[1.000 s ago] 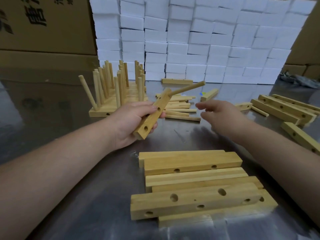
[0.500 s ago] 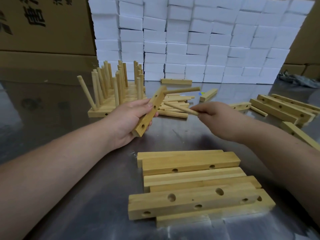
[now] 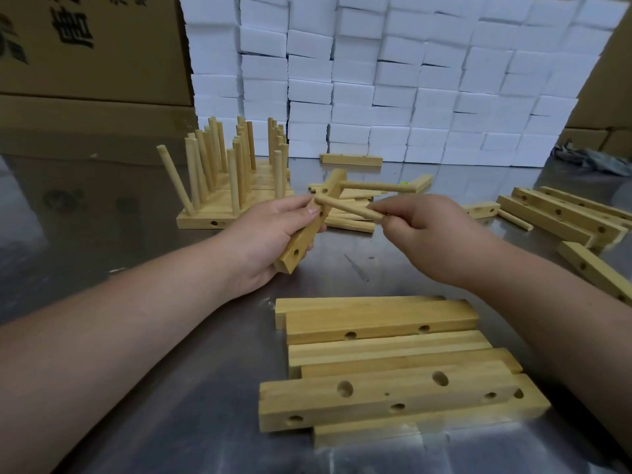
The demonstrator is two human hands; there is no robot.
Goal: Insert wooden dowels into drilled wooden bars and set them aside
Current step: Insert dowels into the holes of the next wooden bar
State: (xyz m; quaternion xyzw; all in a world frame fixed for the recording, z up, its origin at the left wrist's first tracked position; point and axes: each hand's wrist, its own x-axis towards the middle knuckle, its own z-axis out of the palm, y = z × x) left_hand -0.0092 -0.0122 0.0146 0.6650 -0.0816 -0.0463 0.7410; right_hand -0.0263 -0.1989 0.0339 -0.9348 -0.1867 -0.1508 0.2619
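Over the steel table (image 3: 342, 278) my left hand (image 3: 266, 241) grips a square drilled bar (image 3: 301, 244); my right hand (image 3: 434, 234) pinches a round dowel (image 3: 345, 207) against it, loose dowels (image 3: 352, 225) behind.

a scuffed, shiny metal table (image 3: 102, 268) is reflecting soft light. stacked white boxes (image 3: 393, 80) are rising like a wall along its far edge, and brown cardboard cartons (image 3: 102, 46) with black print are standing at the left.
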